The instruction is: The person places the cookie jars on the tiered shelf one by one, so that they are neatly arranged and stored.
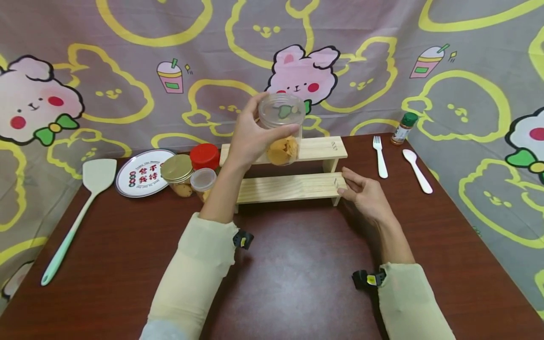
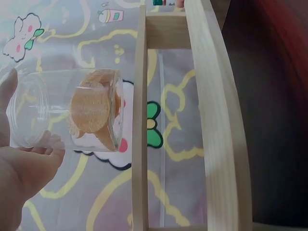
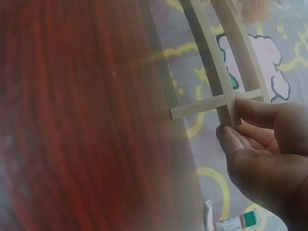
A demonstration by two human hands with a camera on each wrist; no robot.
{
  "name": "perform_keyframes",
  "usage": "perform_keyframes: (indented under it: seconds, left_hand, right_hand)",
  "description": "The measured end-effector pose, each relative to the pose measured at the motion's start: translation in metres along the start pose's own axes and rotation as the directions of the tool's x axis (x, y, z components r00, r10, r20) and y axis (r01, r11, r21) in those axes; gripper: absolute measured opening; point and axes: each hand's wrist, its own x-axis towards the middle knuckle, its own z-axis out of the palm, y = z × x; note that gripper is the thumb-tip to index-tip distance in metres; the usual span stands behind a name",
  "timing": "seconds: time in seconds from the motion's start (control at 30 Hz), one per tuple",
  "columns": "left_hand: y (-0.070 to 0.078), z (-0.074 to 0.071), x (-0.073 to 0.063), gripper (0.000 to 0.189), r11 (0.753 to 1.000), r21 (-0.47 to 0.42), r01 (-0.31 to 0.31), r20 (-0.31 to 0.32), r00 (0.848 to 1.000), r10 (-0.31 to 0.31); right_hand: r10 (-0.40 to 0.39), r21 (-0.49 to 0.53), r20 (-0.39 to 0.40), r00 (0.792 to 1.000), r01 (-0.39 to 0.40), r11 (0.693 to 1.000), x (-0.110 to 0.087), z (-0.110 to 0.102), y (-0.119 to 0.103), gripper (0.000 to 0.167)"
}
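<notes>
Table (image 1: 289,264) has a two-tier wooden rack (image 1: 289,187) near the back, so I'll use that as the landmark. Spatula (image 1: 99,175) is far left of it, plate (image 1: 138,177) a bit closer. Left hand (image 1: 250,134) is wrapped around a clear jar (image 1: 282,152) of round snacks, up just above the rack's top tier; right hand (image 1: 367,198) pinches the right end of its lower tier. I'd call it partway: jar's lifted, not set down yet. Gold-lidded jar (image 1: 180,177), red-lidded jar (image 1: 205,157) and little clear-lidded tub (image 1: 203,182) still sit left of the rack. Right of it: seasoning bottle (image 1: 403,128), spoon (image 1: 417,171), fork (image 1: 380,158).
</notes>
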Motion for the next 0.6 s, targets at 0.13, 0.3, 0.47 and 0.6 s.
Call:
perform_keyframes:
  seconds: [0.13, 0.3, 0.47, 0.6]
  left_hand:
    - [-0.004, 0.011, 0.005, 0.093, 1.000, 0.007, -0.003, 0.033, 0.999, 0.002]
    - [-0.008, 0.025, 0.012, 0.091, 1.000, -0.028, -0.005, 0.053, 0.999, 0.007]
    - [-0.011, 0.042, 0.019, 0.093, 0.995, -0.102, 0.005, 0.061, 0.998, 0.001]
    - [-0.012, 0.052, 0.025, 0.093, 0.998, -0.064, 0.023, 0.055, 0.998, -0.019]
  right_hand:
    - [0.003, -0.004, 0.001, 1.000, -0.003, 1.000, 0.000, 0.001, 0.000, 0.060]
    - [-0.007, 0.003, 0.010, 1.000, 0.007, 1.000, 0.001, 0.000, 0.001, 0.062]
    - [-0.008, 0.005, 0.006, 1.000, 0.008, 1.000, 0.002, -0.002, 0.001, 0.061]
    - [-0.003, 0.002, 0.010, 1.000, 0.003, 1.000, 0.002, -0.002, 0.002, 0.061]
